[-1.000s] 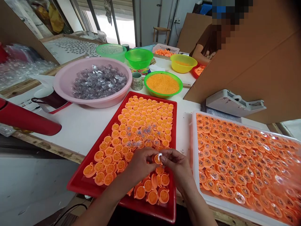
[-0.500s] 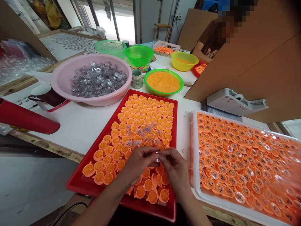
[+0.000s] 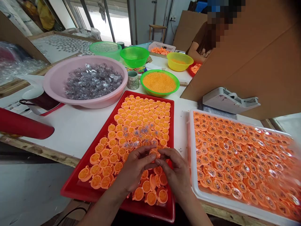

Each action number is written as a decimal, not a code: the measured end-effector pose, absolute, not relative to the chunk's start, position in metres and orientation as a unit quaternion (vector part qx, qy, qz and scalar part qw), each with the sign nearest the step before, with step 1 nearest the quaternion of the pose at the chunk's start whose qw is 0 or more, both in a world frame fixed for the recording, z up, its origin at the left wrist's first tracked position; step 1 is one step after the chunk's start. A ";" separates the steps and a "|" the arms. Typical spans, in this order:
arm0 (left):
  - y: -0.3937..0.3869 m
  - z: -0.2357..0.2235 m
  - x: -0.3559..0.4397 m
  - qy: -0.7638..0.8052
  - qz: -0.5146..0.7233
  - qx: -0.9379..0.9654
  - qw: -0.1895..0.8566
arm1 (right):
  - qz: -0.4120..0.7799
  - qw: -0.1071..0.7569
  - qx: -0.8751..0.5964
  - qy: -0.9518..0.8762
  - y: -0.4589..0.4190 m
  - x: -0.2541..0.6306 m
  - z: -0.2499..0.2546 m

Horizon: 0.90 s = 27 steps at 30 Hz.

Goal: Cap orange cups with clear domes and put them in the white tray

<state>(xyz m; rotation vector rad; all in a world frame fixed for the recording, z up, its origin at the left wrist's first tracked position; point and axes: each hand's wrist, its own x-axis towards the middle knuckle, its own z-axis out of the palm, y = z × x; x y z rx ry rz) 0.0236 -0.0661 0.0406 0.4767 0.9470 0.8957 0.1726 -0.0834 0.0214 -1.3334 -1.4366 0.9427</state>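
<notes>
Over a red tray (image 3: 70,185), my left hand (image 3: 138,163) pinches a small orange toy cup (image 3: 154,153) between thumb and fingers. My right hand (image 3: 176,166) has its thumb and fingertips closed against the cup's right side. The fingers partly cover the cup. Beneath both hands, rows of orange toy cups (image 3: 107,171) with yellow-orange filling sit in the tray. Small clear discs with bluish prints (image 3: 143,130) lie on the cups in the middle of the tray.
A white tray (image 3: 194,175) of orange cups with printed tops stands at right, below a cardboard divider (image 3: 235,69) and a tape dispenser (image 3: 231,99). Behind are a pink basin (image 3: 50,75) of clear pieces and a green bowl (image 3: 161,81) of orange granules. A person sits beyond the divider.
An orange cup now shows between my fingers, where a small shiny piece showed before. The hands stay close together over the red tray. The whole view has shifted slightly.
</notes>
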 end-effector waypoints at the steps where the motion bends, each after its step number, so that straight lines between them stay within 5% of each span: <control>1: -0.066 0.042 0.023 0.439 0.410 0.229 0.766 | 0.383 0.463 -0.544 -0.585 -0.084 0.173 0.022; 13: -0.079 0.034 0.036 0.523 0.460 0.294 0.654 | 0.428 0.511 -0.597 -0.447 -0.100 0.163 0.009; 27: -0.084 0.032 0.027 0.482 0.471 0.392 0.627 | 0.323 0.525 -0.536 -0.576 -0.103 0.168 0.025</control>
